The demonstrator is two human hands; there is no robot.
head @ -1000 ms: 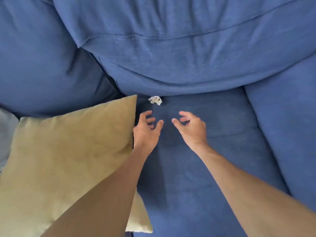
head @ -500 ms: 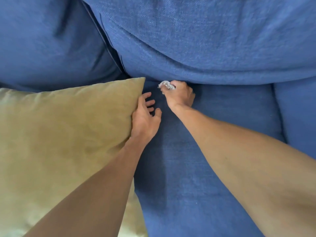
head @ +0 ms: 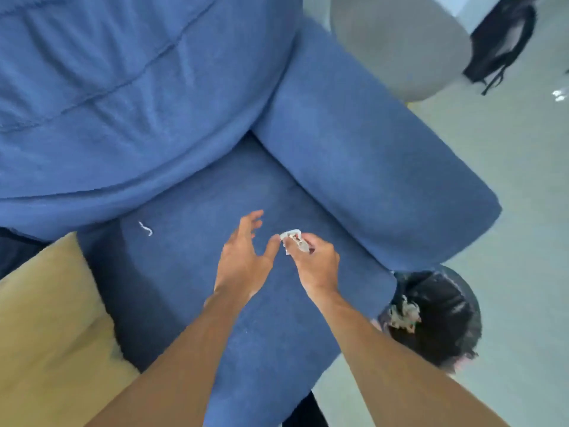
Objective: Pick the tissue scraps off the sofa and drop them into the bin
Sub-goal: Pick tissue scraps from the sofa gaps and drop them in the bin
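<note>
So my right hand (head: 317, 263) has a crumpled white tissue scrap (head: 294, 241) pinched at the fingertips, hovering over the blue fabric sofa seat (head: 191, 272). My left hand (head: 243, 257) is spread and holding nothing, just beside it. The round bin with the black liner (head: 437, 322) sits on the floor down to my right, past the seat corner (scraps already inside), so the right hand is nearer. One thin white strip of tissue (head: 145, 228) is left near the backrest, off to the left.
</note>
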